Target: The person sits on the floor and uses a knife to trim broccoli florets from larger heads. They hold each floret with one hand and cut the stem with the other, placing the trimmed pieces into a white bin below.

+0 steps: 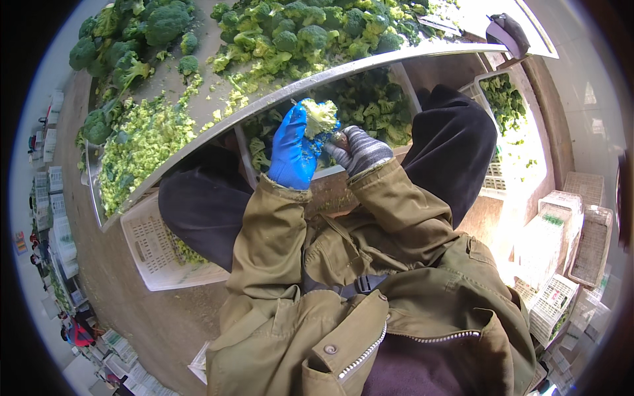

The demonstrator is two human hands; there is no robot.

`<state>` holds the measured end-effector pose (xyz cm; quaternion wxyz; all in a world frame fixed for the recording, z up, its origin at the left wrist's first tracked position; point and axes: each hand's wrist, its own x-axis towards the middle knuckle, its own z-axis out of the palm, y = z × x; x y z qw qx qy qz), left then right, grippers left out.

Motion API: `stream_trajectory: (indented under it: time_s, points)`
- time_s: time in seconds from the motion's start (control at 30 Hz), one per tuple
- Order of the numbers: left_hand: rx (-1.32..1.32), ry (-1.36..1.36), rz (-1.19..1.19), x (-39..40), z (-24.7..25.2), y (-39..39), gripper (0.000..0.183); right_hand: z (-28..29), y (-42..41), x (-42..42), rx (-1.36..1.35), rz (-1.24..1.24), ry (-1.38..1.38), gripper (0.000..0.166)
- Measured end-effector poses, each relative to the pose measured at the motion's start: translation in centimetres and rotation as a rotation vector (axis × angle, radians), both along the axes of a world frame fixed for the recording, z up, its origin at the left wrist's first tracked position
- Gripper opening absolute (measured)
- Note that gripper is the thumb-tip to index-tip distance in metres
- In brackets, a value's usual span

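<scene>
My left hand [293, 156], in a blue glove dusted with green crumbs, holds a pale-green broccoli piece [320, 118] with its cut side showing. Close against it, my right hand [365, 150] wears a grey striped knit glove. Its fingers curl around a small brownish object [342, 139], mostly hidden, whose kind I cannot make out. Both hands are in front of the metal table's rim [277, 95], above a white crate [329, 172] of cut broccoli florets [379, 106] between my knees.
On the table lie whole broccoli heads [168, 22], a heap of florets [307, 34] and pale trimmings [143, 136]. A perforated crate [143, 247] is by my left knee. Another floret crate [502, 99] stands right, near stacked white crates [545, 237]. A dark object [509, 35] sits at the table's right corner.
</scene>
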<state>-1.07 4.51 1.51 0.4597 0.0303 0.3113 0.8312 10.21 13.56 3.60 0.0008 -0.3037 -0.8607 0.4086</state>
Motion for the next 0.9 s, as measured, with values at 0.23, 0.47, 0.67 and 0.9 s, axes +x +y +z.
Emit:
stream_trajectory:
  time_s: [0.23,0.47,0.67,0.9]
  points:
    - [-0.008,-0.065,-0.006,0.5,-0.9,0.5,0.035,-0.4,0.1,0.9,0.015,-0.035,0.102,0.037]
    - [-0.001,-0.076,0.006,0.7,-1.2,0.9,0.034,0.1,0.3,0.9,0.014,-0.042,0.089,0.04]
    - [-0.037,-0.048,0.033,1.0,-1.4,1.1,0.032,0.6,1.0,0.5,-0.195,-0.021,-0.135,0.038]
    - [-0.084,-0.072,0.039,1.2,-2.0,1.1,0.03,-3.4,0.8,1.2,-0.015,-0.014,0.021,0.038]
